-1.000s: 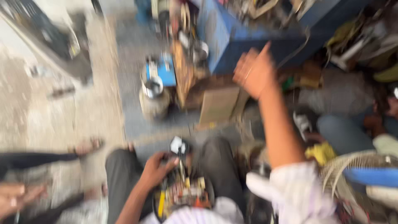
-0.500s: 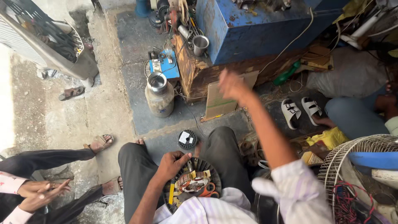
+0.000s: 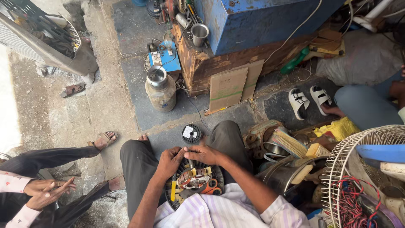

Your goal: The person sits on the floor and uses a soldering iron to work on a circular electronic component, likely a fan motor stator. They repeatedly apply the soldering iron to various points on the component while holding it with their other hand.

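Observation:
A round black tray (image 3: 217,176) with a wound motor stator, orange-handled pliers and small parts rests on my lap. My left hand (image 3: 171,161) grips the tray's far left rim. My right hand (image 3: 203,154) lies beside it over the tray's far edge, fingers curled on the stator; the two hands touch. A black spool (image 3: 191,134) with a white label lies on the floor between my knees, just beyond the hands.
A small metal gas cylinder (image 3: 160,89), a blue box (image 3: 261,21) on a wooden crate, cardboard (image 3: 228,88) and white sandals (image 3: 308,100) lie ahead. A fan guard (image 3: 358,169) and metal parts crowd my right. Another person sits at left, hands (image 3: 47,191) together; someone's knee (image 3: 367,107) at right.
My right arm, stretched out toward the crate and cardboard before, has come back to the tray on my lap and joined the left hand. The view has steadied.

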